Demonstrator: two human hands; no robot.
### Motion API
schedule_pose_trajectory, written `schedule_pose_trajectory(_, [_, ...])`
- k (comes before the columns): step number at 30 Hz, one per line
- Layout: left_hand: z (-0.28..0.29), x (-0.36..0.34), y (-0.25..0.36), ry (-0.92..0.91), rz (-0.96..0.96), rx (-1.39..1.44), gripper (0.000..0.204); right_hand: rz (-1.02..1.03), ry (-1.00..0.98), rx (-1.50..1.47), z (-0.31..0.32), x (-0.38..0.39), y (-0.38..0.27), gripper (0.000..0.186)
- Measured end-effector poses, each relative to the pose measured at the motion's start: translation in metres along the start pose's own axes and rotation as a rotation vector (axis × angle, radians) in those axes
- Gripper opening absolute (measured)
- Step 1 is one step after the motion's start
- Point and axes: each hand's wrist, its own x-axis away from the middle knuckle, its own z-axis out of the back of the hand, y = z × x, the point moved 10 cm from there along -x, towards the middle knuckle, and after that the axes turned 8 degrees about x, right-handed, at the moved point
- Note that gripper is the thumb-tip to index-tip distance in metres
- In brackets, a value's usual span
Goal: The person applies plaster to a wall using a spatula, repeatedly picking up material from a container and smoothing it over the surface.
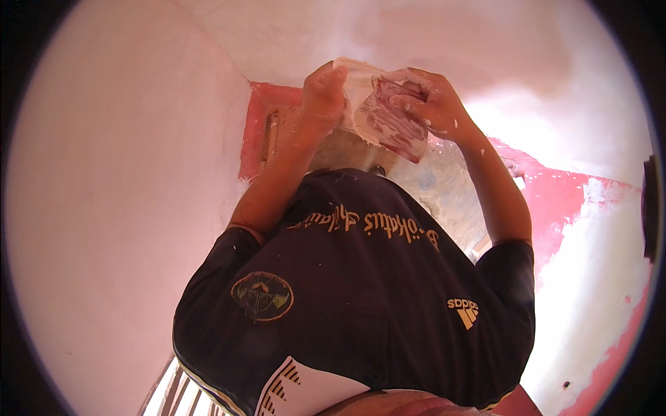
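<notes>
Both hands are raised in front of my chest, close together. My left hand (325, 91) is closed round the edge of a whitish flat spreader (357, 82), thumb lying along its face. My right hand (437, 105) grips a reddish flat putty scraper (393, 123), streaked with white paste, with the thumb on its face and the fingers behind. The scraper overlaps the whitish spreader, and I cannot tell whether they press together. White paste spots the fingers of my right hand.
A pale plastered wall (118, 173) rises at the left, meeting another smoothed wall (430, 35) ahead. Red paint (548, 201) shows in patches at the right, and a red border (277, 93) frames a brown area beyond my left forearm. Slatted bars (179, 392) stand at lower left.
</notes>
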Motion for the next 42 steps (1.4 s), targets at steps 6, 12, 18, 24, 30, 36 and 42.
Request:
schedule_pose_trajectory(6, [0.0,0.007,-0.001,-0.019,-0.05,-0.194,0.03,-0.054,-0.036,-0.276,-0.014,-0.005,0.021,0.032])
schedule_pose_trajectory(12, [0.01,0.005,-0.016,-0.029,-0.16,-0.281,0.029,-0.089,0.032,-0.446,-0.021,-0.007,0.041,0.032])
schedule_pose_trajectory(18, [0.044,-0.007,-0.049,0.092,-0.108,-0.105,0.027,-0.206,0.144,-0.67,-0.042,-0.009,0.104,0.038])
schedule_pose_trajectory(24, [0.078,-0.022,-0.12,0.081,-0.033,0.281,0.035,-0.151,0.323,-0.941,-0.059,-0.011,0.15,0.044])
schedule_pose_trajectory(30, [0.114,-0.031,-0.205,0.065,0.167,0.411,0.04,-0.129,0.452,-1.035,-0.069,-0.005,0.205,0.044])
schedule_pose_trajectory(36, [0.146,-0.034,-0.277,0.054,0.332,0.432,0.045,-0.23,0.449,-0.874,-0.099,0.001,0.299,0.021])
schedule_pose_trajectory(42, [0.198,-0.039,-0.325,0.061,0.475,0.503,0.049,-0.305,0.769,-1.012,-0.163,0.004,0.405,0.021])
